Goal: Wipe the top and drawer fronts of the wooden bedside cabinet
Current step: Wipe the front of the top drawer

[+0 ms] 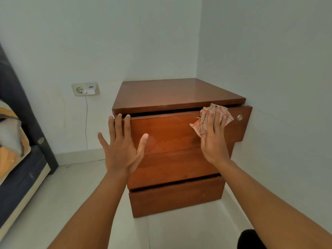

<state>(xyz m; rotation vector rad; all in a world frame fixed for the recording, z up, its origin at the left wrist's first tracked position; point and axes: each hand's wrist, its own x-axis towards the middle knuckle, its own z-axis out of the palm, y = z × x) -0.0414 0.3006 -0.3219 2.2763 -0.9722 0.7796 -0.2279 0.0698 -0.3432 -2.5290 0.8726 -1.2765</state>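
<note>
Wooden bedside cabinet (pixel 176 92) is sitting in the room corner at frame centre, its top drawer front (pixel 170 130) standing slightly pulled out. Right hand (pixel 213 139) is pressing a reddish patterned cloth (pixel 198 125) against that front's upper right, fingers straight, not clenched. Left hand (pixel 122 150) is spreading released at the front's left end, grasping nothing; contact unclear.

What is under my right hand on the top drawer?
A crumpled red-and-white cloth, pressed against the top drawer front by the right hand. Its edges stick out; the hand covers the cloth's middle and the wood behind it.
</note>
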